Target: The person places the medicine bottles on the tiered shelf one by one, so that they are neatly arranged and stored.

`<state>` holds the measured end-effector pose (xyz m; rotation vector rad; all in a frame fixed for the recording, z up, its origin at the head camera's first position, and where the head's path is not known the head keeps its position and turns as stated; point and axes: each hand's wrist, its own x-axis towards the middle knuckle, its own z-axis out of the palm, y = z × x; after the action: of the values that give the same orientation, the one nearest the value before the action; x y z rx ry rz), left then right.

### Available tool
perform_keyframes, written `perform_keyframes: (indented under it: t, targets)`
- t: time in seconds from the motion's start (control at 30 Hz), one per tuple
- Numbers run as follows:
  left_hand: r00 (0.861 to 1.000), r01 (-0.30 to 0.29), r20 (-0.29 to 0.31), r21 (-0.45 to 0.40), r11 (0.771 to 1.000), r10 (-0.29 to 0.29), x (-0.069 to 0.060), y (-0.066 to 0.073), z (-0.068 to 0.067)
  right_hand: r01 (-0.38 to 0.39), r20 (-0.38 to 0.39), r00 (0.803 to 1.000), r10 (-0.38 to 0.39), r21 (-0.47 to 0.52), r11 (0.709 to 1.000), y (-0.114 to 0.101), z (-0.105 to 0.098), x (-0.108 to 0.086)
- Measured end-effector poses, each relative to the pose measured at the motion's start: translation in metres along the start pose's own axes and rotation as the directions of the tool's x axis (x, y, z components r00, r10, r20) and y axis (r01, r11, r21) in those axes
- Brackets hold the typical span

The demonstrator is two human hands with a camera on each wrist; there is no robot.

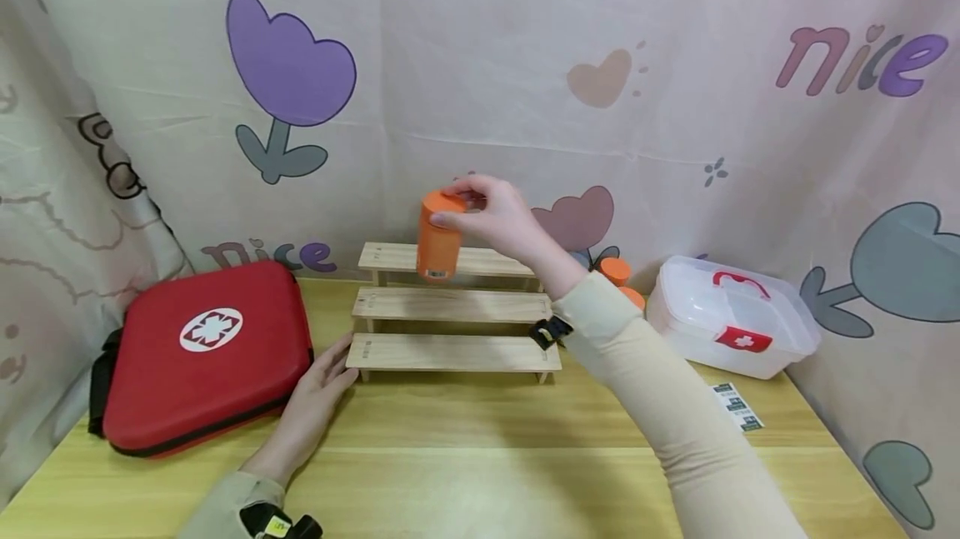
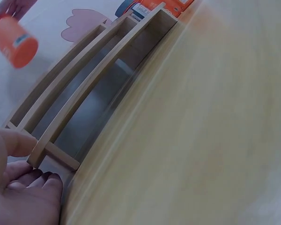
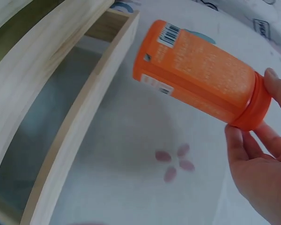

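Observation:
An orange bottle (image 1: 438, 241) hangs above the top step of a three-step wooden rack (image 1: 453, 352). My right hand (image 1: 502, 218) pinches it by its orange lid, thumb on one side and fingers on the other; in the right wrist view the bottle (image 3: 196, 72) is tilted, barcodes showing near its base, with the right hand (image 3: 262, 159) at the lid. The left hand (image 1: 311, 406) rests at the left end of the lowest step. In the left wrist view, that hand's (image 2: 25, 187) thumb or finger touches the rack's (image 2: 79, 96) end, the other fingers bent beside it.
A red first-aid case (image 1: 217, 356) lies at the left. Behind the right forearm, orange lids (image 1: 615, 271) show beside a clear plastic box (image 1: 731, 318) with a red handle. A printed sheet (image 1: 737, 406) lies in front of the box. A patterned curtain (image 1: 480, 64) hangs behind.

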<state>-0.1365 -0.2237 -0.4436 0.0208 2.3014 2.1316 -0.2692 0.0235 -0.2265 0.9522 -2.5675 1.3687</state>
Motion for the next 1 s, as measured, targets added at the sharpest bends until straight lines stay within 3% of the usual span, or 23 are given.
perform_keyframes:
  t: [0.4,0.7,1.0]
  targets:
    - [0.999,-0.030,-0.010,0.006,1.000,0.031,0.005,-0.004,0.006,0.008,-0.024,1.000,-0.009,-0.055,0.998,-0.001,0.050,0.055]
    - [0.998,-0.033,-0.057,-0.026,0.999,0.031,0.000,-0.001,0.008,0.013,0.007,1.000,-0.012,-0.098,0.995,0.003,0.068,0.064]
    - [0.996,-0.044,-0.076,0.013,0.999,0.045,-0.002,0.000,0.004,0.032,0.040,0.999,-0.029,-0.058,0.998,0.005,0.074,0.066]
